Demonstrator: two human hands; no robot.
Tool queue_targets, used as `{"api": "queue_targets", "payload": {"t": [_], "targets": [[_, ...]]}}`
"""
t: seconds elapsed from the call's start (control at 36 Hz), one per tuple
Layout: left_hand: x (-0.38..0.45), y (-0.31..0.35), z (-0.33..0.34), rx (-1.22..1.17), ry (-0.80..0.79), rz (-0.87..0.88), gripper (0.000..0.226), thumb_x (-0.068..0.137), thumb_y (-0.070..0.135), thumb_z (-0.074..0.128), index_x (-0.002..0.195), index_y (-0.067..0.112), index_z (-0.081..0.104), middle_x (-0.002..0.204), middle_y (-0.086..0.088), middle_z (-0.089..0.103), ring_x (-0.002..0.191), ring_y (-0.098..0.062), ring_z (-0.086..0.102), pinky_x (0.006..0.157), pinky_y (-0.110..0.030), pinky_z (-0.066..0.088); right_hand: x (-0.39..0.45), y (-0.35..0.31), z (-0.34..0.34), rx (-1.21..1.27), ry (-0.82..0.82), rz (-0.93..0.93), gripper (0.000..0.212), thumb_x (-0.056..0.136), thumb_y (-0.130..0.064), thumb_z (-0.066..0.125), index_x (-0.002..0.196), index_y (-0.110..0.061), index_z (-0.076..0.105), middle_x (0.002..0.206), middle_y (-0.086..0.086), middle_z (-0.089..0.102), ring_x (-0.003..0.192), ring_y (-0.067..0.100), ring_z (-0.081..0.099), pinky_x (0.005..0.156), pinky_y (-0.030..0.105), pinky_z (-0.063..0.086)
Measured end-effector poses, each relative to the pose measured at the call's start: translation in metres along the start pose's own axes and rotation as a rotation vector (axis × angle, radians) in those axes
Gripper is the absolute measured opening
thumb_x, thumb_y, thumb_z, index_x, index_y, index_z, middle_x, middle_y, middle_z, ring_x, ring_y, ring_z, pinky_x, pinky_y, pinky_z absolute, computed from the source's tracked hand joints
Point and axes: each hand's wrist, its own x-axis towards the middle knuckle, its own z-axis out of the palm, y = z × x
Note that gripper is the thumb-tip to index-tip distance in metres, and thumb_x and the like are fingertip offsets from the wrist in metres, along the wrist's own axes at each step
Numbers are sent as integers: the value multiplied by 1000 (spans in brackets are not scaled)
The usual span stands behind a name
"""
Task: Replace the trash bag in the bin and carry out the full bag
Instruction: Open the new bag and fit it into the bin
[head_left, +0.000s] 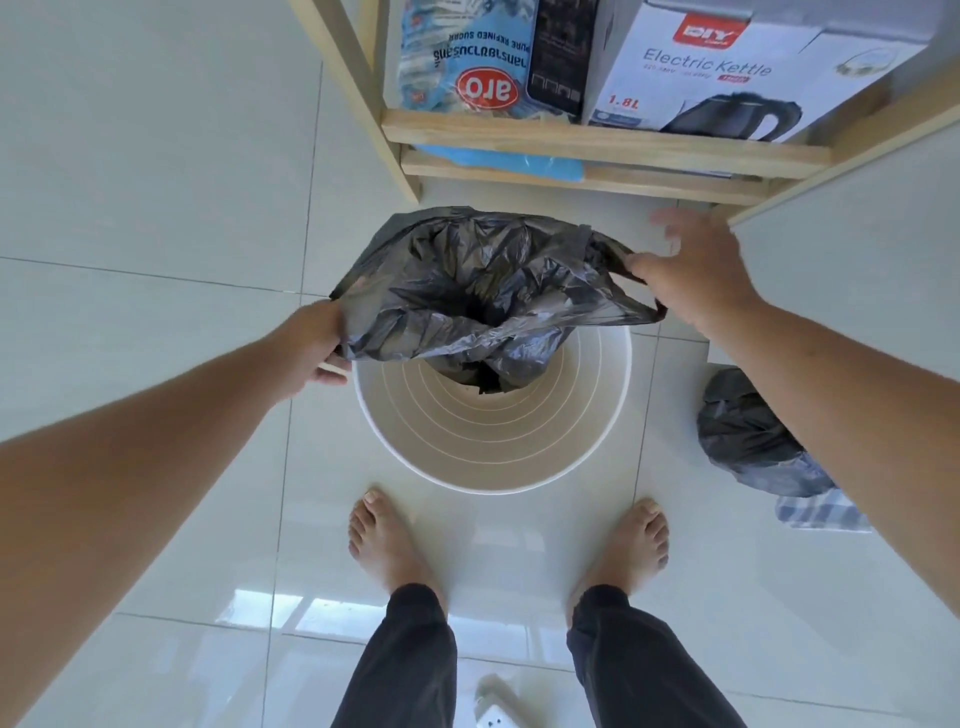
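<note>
- My left hand (317, 345) and right hand (691, 270) each pinch the new bag (467, 291), mouth spread over the bin (493, 457).
- Advice: fold the hem evenly over the rim.
- 1 full bag (753, 441) waits right.

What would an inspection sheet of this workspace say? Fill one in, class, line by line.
Surface: glossy pale tile floor.
Job's things: white bin, new bag held open above it, tail dipping inside; full bag on floor to the right.
Clutter: checked cloth beside full bag; white power strip between the feet.
Hands: left hand and right hand grip opposite bag edges.
Cables: nothing seen.
Surroundings: wooden shelf with kettle box and sugar bag.
</note>
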Motion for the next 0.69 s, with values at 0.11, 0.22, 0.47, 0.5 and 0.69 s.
{"api": "queue_targets", "payload": {"t": [0.11,0.22,0.47,0.5,0.69], "targets": [[-22,-22,-8,-132,-8,-32,37,97,40,48,112,11,67,89,-6,71,63,-16,69,47,-25,54,-41,-13,3,-63,176,-310,25,83,-23,58,107,-18,65,104,1,45,111,25,47,87,26,35],[-29,-29,-7,-214,11,-32,35,99,35,50,118,11,67,97,-6,72,78,-20,68,48,-27,58,-74,-33,17,-180,244,-55,52,89,-54,44,57,-13,48,65,3,50,69,28,50,56,28,34],[-48,-38,-5,-413,-18,-1,18,92,-5,57,86,7,68,82,-10,72,63,-16,73,54,-27,62,-93,-59,31,851,-246,786,47,79,-53,70,93,-9,65,78,6,68,51,14,58,41,19,47],[-50,-41,-5,-401,-26,5,19,92,-7,56,85,7,68,79,-8,73,64,-16,73,55,-27,62,-90,-59,32,893,-206,787,35,83,-42,71,91,-9,64,74,4,66,48,12,55,41,18,46],[-48,-67,-5,-957,-138,-221,25,104,-1,40,93,5,63,92,-11,66,82,-20,65,87,-38,57,-79,-40,23,1112,-176,779,10,91,-13,56,82,-8,59,61,1,56,40,13,54,38,16,43]]}}
